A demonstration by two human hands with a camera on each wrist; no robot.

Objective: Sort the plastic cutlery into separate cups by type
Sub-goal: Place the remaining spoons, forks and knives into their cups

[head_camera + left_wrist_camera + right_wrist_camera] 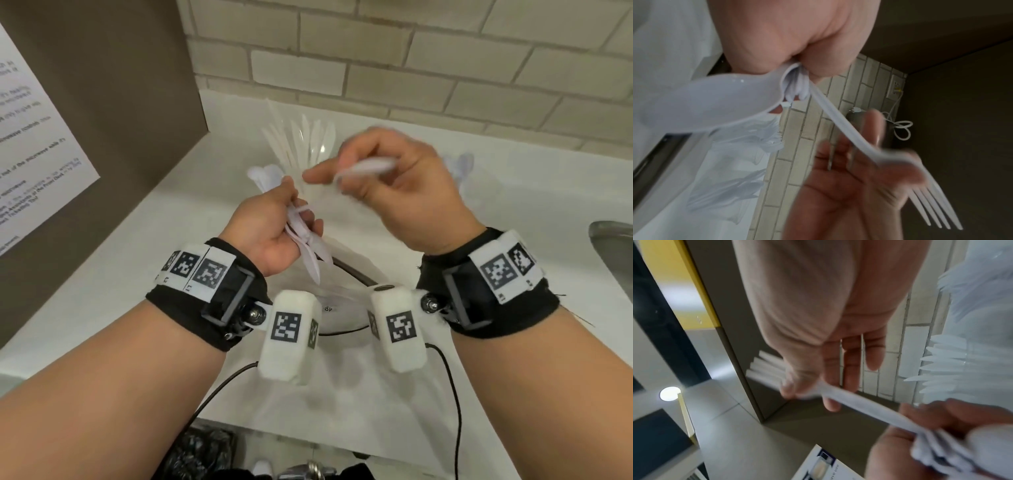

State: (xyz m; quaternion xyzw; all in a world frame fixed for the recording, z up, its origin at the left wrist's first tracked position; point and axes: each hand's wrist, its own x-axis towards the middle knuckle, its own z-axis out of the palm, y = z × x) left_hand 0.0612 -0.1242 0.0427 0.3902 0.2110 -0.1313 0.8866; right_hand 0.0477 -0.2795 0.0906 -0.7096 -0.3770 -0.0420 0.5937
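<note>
**Two hands, one fork between them**

Low centre of the head view, the left hand is fisted round a bundle of white cutlery. Just above it, the right hand pinches a fork by its neck, thumb against curled fingers. Beyond, upper centre, a clear cup of knives stands on the counter.

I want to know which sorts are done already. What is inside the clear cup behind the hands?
The clear cup holds white knives, blades up and fanned out. The hands cover its lower part.
</note>
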